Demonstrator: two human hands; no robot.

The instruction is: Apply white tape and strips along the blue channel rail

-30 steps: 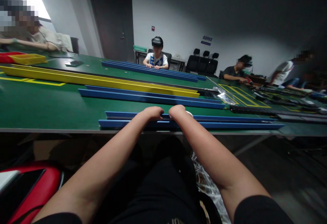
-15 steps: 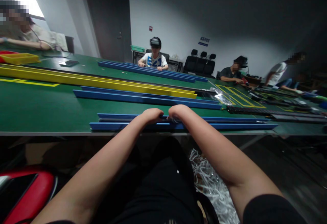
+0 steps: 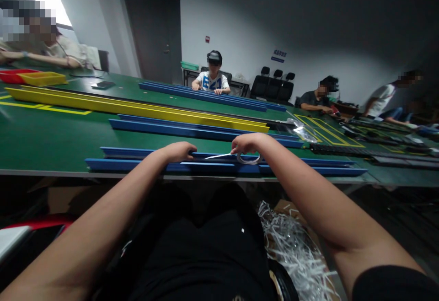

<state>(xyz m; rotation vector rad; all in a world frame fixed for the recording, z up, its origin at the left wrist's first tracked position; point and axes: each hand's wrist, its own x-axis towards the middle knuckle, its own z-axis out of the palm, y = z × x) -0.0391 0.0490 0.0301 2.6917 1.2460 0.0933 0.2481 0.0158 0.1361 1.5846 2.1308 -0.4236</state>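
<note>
A roll of white tape [image 3: 249, 158] hangs from my right hand [image 3: 245, 142], whose fingers pinch it near its upper left edge. From those fingers a narrow white strip [image 3: 217, 156] slants down leftward into the nearest long blue channel [image 3: 325, 171]. My left hand [image 3: 181, 151] is at the same channel, left of the strip, fingers curled down over its trough. Its fingertips are partly hidden, so what they grip does not show. The channel lies lengthwise along the table's near edge, with two raised walls and a dark trough between.
Beyond lie another blue channel [image 3: 164, 128], a long yellow channel [image 3: 137, 109] and further blue channels [image 3: 206, 97] before a seated co-worker [image 3: 211, 79]. Yellow and red trays [image 3: 43, 79] stand at left. White strip scraps [image 3: 291, 246] fill a box below the table.
My hands have moved apart, the left one leftward, and the tape roll and strip now show between them. The near channel's left end reaches farther left. The view has shifted slightly.
</note>
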